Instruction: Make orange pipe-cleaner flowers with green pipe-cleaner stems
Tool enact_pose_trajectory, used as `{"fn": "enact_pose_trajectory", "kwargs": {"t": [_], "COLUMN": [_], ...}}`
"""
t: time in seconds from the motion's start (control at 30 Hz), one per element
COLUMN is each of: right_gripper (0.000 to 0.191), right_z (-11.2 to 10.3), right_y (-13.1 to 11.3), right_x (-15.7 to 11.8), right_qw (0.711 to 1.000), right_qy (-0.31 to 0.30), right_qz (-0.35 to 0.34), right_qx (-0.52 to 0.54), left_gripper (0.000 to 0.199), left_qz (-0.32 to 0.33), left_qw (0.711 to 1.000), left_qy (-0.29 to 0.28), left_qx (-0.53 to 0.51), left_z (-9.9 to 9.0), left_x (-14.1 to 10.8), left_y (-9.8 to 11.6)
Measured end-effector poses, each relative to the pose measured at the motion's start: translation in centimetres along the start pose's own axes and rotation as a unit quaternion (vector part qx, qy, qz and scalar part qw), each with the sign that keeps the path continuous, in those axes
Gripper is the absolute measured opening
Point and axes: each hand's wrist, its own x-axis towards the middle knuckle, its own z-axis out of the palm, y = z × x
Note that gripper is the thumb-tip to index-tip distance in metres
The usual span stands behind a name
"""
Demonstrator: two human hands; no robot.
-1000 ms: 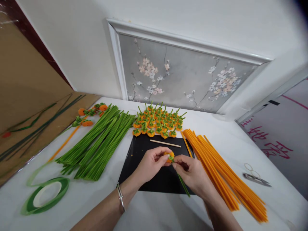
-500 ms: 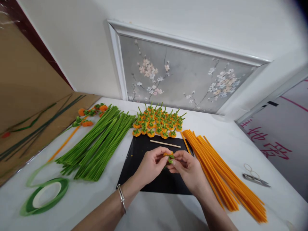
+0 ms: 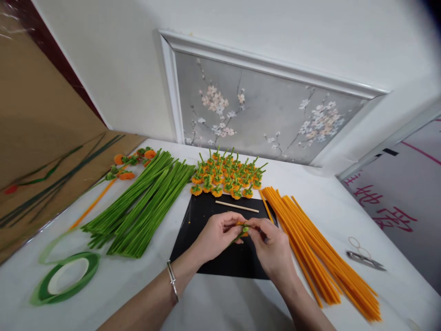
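Observation:
Over a black mat (image 3: 220,264), both hands hold one small orange and green pipe-cleaner flower (image 3: 245,229) between them. My left hand (image 3: 218,233), with a silver bangle on its wrist, pinches the flower's left side. On the other side, the fingers of my right hand (image 3: 269,235) are closed on its green part. Much of the flower is hidden by the fingers. A thin wooden stick (image 3: 237,206) lies on the mat just beyond the hands. Farther back, several similar pipe-cleaner flowers (image 3: 227,177) stand in rows with green stems pointing up.
Left of the mat lie green pipe cleaners (image 3: 144,207), a roll of green tape (image 3: 64,279) and a few orange flowers on stems (image 3: 127,161). Orange pipe cleaners (image 3: 313,248) and snips (image 3: 365,260) lie to the right. A wall with a framed panel (image 3: 268,105) rises behind the table.
My fingers have shifted on the flower, and it has turned a little. My right hand has rolled inward slightly. The view has moved a bit; the things on the table stay put.

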Motion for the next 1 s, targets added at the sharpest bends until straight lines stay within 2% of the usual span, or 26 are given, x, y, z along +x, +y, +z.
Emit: {"fn": "enact_pose_trajectory", "kwargs": {"t": [0.13, 0.3, 0.47, 0.6, 0.67, 0.77, 0.87, 0.93, 1.0], "right_gripper": [0.016, 0.019, 0.026, 0.025, 0.018, 0.018, 0.032, 0.039, 0.042], "right_z": [0.0, -0.2, -1.0, -1.3, -1.1, -0.7, -0.4, -0.2, 0.0], "right_y": [0.1, 0.4, 0.6, 1.2, 1.6, 1.8, 0.9, 0.1, -0.5], "right_x": [-0.1, 0.4, 1.8, 2.6, 2.8, 3.0, 3.3, 3.6, 4.0], "right_qw": [0.998, 0.99, 0.963, 0.951, 0.971, 0.996, 0.966, 0.94, 0.933], "right_qy": [0.013, 0.002, -0.077, -0.118, -0.082, -0.015, -0.047, -0.075, -0.089], "right_qz": [-0.03, -0.104, -0.237, -0.267, -0.219, -0.044, 0.113, 0.163, 0.177], "right_qx": [-0.062, -0.094, -0.1, -0.097, -0.05, 0.077, 0.226, 0.291, 0.299], "left_gripper": [0.019, 0.022, 0.031, 0.033, 0.032, 0.024, 0.021, 0.024, 0.027], "left_qz": [0.01, 0.0, -0.037, -0.076, -0.053, 0.048, 0.167, 0.226, 0.258], "left_qw": [1.0, 1.0, 0.998, 0.994, 0.997, 0.995, 0.951, 0.926, 0.913], "left_qy": [0.002, -0.018, -0.051, -0.056, -0.03, 0.045, 0.11, 0.105, 0.087], "left_qx": [0.013, -0.001, -0.031, -0.058, -0.039, 0.079, 0.235, 0.285, 0.303], "left_z": [0.0, 0.0, -0.9, -1.5, -1.6, -1.7, -1.7, -1.6, -1.6], "left_x": [0.0, 0.3, 0.7, 0.9, 1.0, 1.3, 1.6, 1.8, 2.0], "left_y": [-0.1, -0.4, -0.6, -0.6, -0.3, 0.4, 1.3, 1.5, 1.4]}}
